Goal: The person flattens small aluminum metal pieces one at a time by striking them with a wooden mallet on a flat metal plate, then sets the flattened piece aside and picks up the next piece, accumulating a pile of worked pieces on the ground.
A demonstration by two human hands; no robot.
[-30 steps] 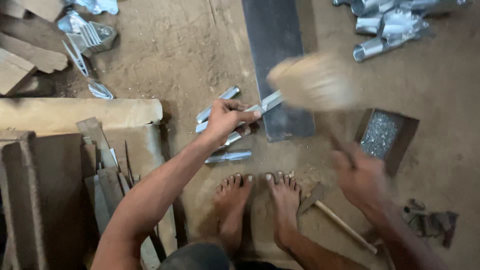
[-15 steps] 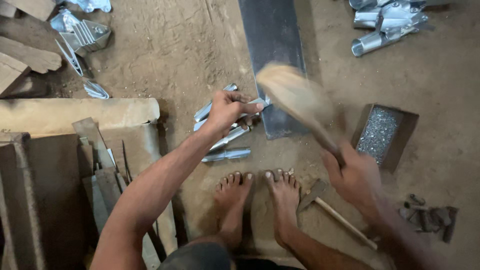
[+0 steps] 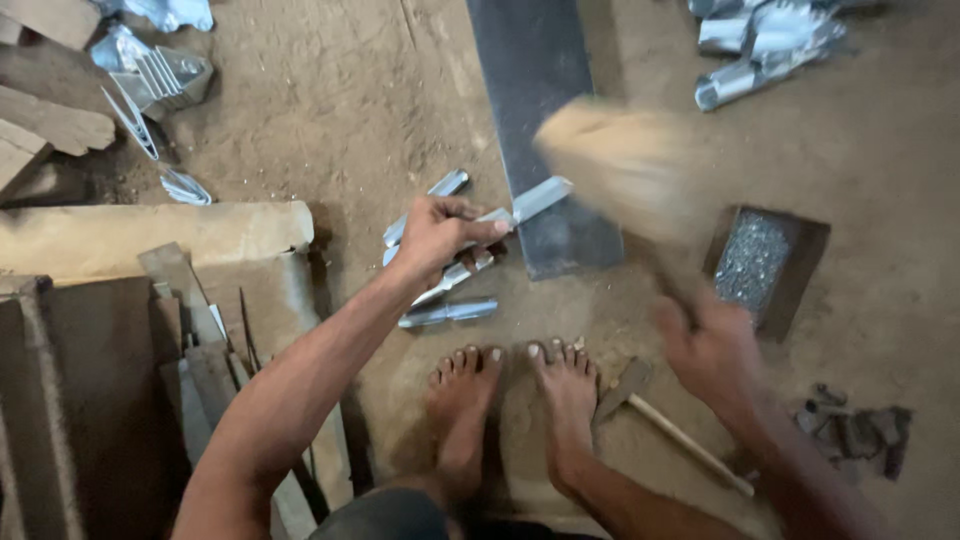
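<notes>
A folded sheet-metal strip point(image 3: 520, 205) is pinched in the left hand point(image 3: 435, 232), its tip resting on the near left edge of the dark steel plate point(image 3: 545, 120). A wooden mallet point(image 3: 625, 165), blurred, is gripped in the right hand point(image 3: 715, 350). A misdirected blow is judged likely to strike the fingers point(image 3: 480, 230) beside the plate edge, or to kick the strip loose.

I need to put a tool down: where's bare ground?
Bare dirt lies upper left of the dark bar, between the scrap and the metal pieces. Also right of the tray. It is crowded around the left hand, feet and right hand.
</notes>
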